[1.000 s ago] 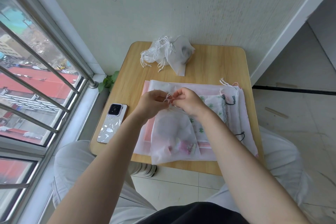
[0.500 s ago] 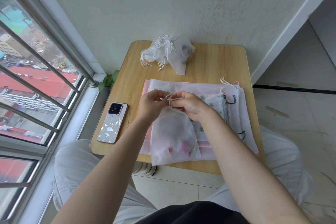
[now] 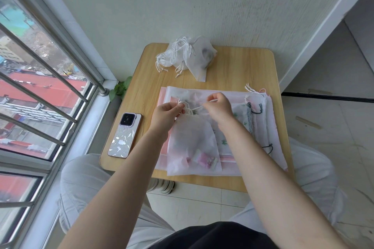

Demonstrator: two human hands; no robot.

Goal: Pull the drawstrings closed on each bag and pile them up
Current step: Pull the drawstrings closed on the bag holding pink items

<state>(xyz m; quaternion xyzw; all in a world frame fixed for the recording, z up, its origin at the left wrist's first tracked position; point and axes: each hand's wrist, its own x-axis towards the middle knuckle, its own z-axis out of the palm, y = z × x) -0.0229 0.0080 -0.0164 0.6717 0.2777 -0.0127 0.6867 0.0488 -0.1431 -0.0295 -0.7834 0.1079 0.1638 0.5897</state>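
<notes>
While its gathered neck sits right between the two hands, the translucent white bag point(image 3: 192, 143) spreads out flat and soft toward the person, a thin matte non-woven pouch, roughly rectangular, with pink and white shapes showing dimly through its lower corner. Its white drawstring point(image 3: 194, 108) is a thin cord that runs from the puckered mouth out to both sides. The left hand point(image 3: 168, 113) has its fingers curled and pinches a loop of the cord at the left of the neck; the right hand point(image 3: 219, 107) pinches the other end of the cord between thumb and fingertips, just to the right and slightly farther from the person. Under both hands and the bag lies a stack of flat bags point(image 3: 263, 123), large pale pink and white sheets of the same gauzy fabric, with smaller leaf-printed ones on top at the right of the right hand and dark cords at their mouths. Beyond the hands, well apart from them, a pile of closed white bags point(image 3: 188, 56) sits bunched and crumpled, knotted cords trailing from it. All of this rests on a small wooden table point(image 3: 232, 70) with a smooth light grain and rounded corners. Left of the left hand lies a phone point(image 3: 125, 135), face down, in a glossy patterned case.
</notes>
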